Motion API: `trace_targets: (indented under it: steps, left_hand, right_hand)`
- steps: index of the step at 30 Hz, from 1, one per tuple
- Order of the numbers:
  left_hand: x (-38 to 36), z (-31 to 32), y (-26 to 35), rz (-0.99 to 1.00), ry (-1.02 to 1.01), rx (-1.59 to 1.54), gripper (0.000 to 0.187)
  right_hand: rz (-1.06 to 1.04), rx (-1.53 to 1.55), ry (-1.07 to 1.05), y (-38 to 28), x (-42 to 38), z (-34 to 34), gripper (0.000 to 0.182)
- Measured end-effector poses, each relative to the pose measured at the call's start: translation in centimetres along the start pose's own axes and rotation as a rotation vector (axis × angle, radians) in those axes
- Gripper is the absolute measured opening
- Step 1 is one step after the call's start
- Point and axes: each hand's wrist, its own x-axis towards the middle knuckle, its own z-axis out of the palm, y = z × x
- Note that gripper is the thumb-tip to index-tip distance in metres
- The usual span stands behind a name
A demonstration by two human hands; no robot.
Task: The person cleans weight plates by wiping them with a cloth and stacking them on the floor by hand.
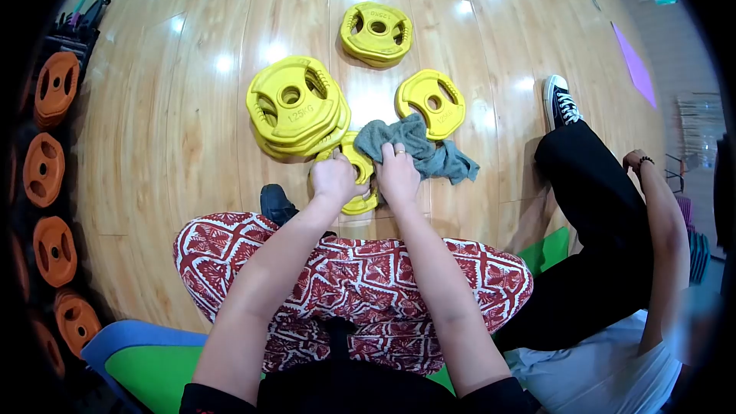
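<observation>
A gym: yellow weight plates on wood floor, orange plates racked alongside.

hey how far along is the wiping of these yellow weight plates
Done: cannot tell which are already wiped; a stack of yellow plates and two single plates lie on the floor. In hand: left hand steadies a small plate, right hand presses the grey cloth. Left: unclear.

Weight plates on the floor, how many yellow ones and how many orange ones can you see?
Yellow weight plates: 5 at least, a stack of about 2, singles at and, and 1 under both hands.
Orange weight plates: 5, along the left edge.
Total: about 10.
</observation>
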Motion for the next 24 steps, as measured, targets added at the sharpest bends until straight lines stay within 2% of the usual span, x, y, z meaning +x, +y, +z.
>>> trace_targets:
  steps: [5,7,8,9,11,13,14,16,17,18,20,21,24]
  left_hand:
    - [-0.3,-1.6,0.0,0.021,-0.078,0.028,0.083]
    - [-0.3,-1.1,0.1,0.014,-0.06,0.005,0.082]
    - [-0.3,-1.1,0.0,0.003,-0.038,-0.018,0.082]
    - [-0.5,-1.4,0.0,-0.007,0.025,-0.008,0.08]
    - [-0.2,-0.5,-0.6,0.0,-0.004,-0.021,0.08]
    - [-0.5,-2.4,-0.6,0.001,-0.097,-0.075,0.081]
    - [-0.4,-2.6,-0.5,0.007,-0.088,-0.079,0.081]
    - [-0.6,-2.5,-1.4,0.06,-0.032,-0.104,0.081]
    - [-0.6,-1.5,-1.8,0.102,0.078,-0.101,0.08]
    - [-0.7,-1.3,-2.1,0.112,0.074,-0.103,0.08]
    - [-0.2,-1.4,-2.3,0.111,-0.092,-0.118,0.078]
    - [-0.4,-1.6,-2.2,0.132,-0.137,-0.125,0.074]
    - [-1.1,-1.2,-1.8,0.088,-0.075,-0.087,0.069]
  right_hand:
    - [-0.087,-0.047,0.068,0.6,0.8,1.2,0.018]
    - [0.221,0.09,0.093,0.8,1.7,1.2,0.016]
    - [0.254,0.173,0.182,1.0,1.9,1.0,0.016]
    - [0.244,0.212,0.157,1.2,2.4,1.0,0.018]
    - [0.244,0.248,0.112,1.9,1.8,1.4,0.02]
    - [0.305,0.667,0.109,2.6,1.7,0.5,0.029]
    - [0.303,0.661,0.118,3.1,1.7,0.8,0.029]
    - [0.179,0.935,0.071,4.1,1.6,2.6,0.038]
    - [0.128,0.739,0.061,4.3,1.0,3.4,0.044]
    - [0.133,0.595,0.015,3.2,0.1,2.2,0.046]
    - [0.006,0.391,-0.033,2.3,-1.3,1.1,0.05]
    - [0.021,0.354,-0.044,1.8,-1.6,0.4,0.052]
    - [0.042,0.295,-0.003,1.0,-1.1,0.7,0.055]
